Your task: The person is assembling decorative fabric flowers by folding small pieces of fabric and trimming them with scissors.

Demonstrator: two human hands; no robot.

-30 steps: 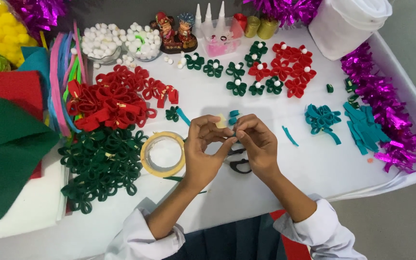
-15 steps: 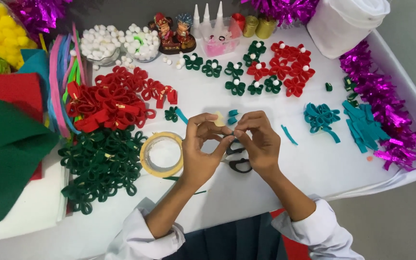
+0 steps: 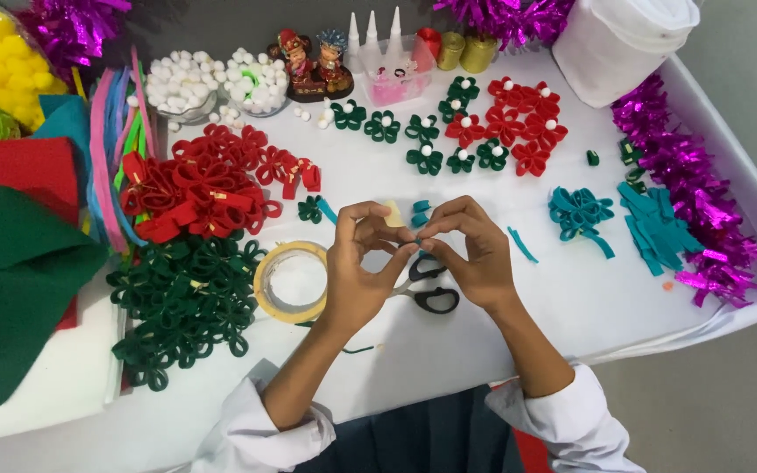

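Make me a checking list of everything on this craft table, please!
Surface: white table, mostly covered with craft supplies.
Job's things: small pale tape piece and teal felt bits at the fingertips; black-handled scissors and tape roll lie just below the hands.
Clutter: piles of red felt loops and green felt loops; finished flowers with white centres; teal strips; purple tinsel; white pom-poms; two figurines.
Hands: left hand and right hand meet, fingers pinching the small pieces.
Cables: nothing seen.
Surroundings: grey floor; no other people seen.
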